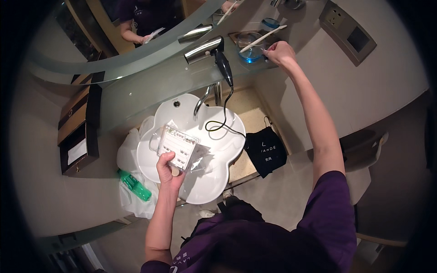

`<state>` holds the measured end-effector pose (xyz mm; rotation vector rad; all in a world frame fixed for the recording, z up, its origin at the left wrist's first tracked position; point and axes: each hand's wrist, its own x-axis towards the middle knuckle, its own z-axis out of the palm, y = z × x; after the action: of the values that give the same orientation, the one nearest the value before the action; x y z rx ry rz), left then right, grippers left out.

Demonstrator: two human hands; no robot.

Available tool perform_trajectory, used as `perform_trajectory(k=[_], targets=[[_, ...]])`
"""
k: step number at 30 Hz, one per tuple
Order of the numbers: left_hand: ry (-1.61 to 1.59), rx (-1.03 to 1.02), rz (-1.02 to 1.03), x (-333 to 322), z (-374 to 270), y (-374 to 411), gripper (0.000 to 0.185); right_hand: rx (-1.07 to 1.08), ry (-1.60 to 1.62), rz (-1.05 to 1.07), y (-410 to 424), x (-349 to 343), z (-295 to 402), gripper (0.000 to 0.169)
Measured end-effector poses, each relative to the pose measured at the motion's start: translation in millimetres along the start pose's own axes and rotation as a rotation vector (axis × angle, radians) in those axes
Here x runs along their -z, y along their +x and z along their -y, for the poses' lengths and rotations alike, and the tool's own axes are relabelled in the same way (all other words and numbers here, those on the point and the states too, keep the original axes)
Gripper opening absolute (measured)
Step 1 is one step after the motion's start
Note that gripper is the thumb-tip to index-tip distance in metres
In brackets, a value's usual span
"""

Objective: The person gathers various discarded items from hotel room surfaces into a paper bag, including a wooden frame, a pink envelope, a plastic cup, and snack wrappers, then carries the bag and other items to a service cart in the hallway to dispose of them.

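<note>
Over the white flower-shaped washbasin [211,184], my left hand [169,170] grips a clear plastic case [178,146] with small dark pieces and printing inside. Clear plastic wrap and a round clear handle-like loop show beside the case. My right hand [281,54] reaches to the glass shelf [143,82], its fingertips pinched on something small and dark beside a glass cup [251,47] with a blue base. Across the cup's rim lies a white toothbrush-like stick [263,38]. A hair dryer [208,51] with a chrome barrel rests to the left of the cup.
The dryer's cord hangs past the chrome faucet [204,99] into the basin. A black cloth bag [266,152] lies right of the basin. At left are a green plastic bottle [135,185], white plastic bags [128,155] and an open-fronted tissue box [76,136]. A round mirror [85,61] rises behind the shelf.
</note>
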<state>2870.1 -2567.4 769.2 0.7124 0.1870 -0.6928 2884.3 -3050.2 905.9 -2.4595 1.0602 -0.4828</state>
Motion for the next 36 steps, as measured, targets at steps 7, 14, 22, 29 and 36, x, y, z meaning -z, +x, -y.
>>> perform_trajectory(k=[7, 14, 22, 29, 36], targets=[[0.005, -0.001, 0.052, -3, 4, -3, 0.058, 0.0, -0.088, -0.005, -2, -8, -4, 0.038], [-0.001, -0.005, 0.042, 6, 1, -6, 0.058, -0.022, 0.686, -0.2, 13, -2, -56, 0.029], [-0.117, -0.047, 0.077, 31, -23, -23, 0.058, 0.591, 0.257, -0.132, -63, 11, 24, 0.029], [-0.106, -0.123, 0.006, 40, -40, -41, 0.057, 0.562, 0.224, -0.119, -50, -3, 32, 0.025], [-0.145, -0.13, 0.072, 73, -61, -63, 0.055, 0.447, 0.138, -0.074, -174, 74, 29, 0.026]])
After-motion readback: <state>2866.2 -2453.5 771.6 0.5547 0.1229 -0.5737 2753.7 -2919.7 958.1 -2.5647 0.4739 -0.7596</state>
